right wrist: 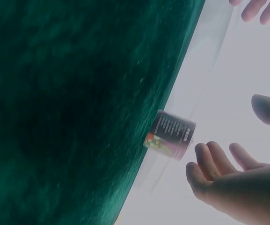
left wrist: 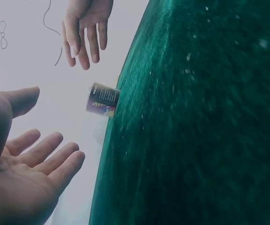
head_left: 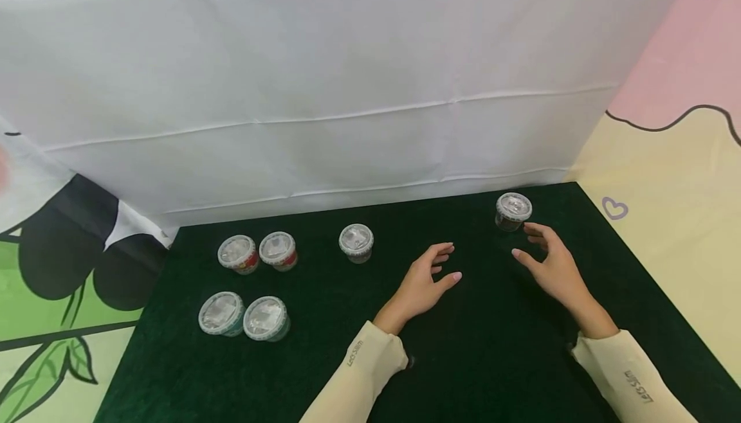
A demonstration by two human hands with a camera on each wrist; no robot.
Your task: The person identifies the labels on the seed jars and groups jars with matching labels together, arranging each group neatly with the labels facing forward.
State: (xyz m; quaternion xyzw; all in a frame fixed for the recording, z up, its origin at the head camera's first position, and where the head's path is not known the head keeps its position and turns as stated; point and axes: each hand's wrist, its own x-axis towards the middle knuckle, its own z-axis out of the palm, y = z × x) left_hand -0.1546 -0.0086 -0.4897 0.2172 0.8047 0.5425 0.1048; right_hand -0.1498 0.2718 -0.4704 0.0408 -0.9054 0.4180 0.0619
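At the back right of the dark green table stands a small lidded tub (head_left: 512, 211) with a clear lid and a dark printed label. My right hand (head_left: 552, 267) hovers just in front of it, thumb and fingers spread apart, fingertips close to its right side. In the right wrist view the tub (right wrist: 170, 133) shows its label beside the fingers (right wrist: 207, 164). My left hand (head_left: 421, 285) is held over the middle of the table, fingers loosely bent and holding nothing. From the left wrist, the same tub (left wrist: 103, 99) appears beyond the left palm (left wrist: 27, 173).
One more lidded tub (head_left: 356, 243) stands alone near the back middle. Two tubs with red labels, a left one (head_left: 237, 254) and a right one (head_left: 278, 251), sit at the back left. Two teal-tinted tubs, one (head_left: 222, 314) beside another (head_left: 266, 318), stand before them. A white cloth wall (head_left: 347, 89) rises behind.
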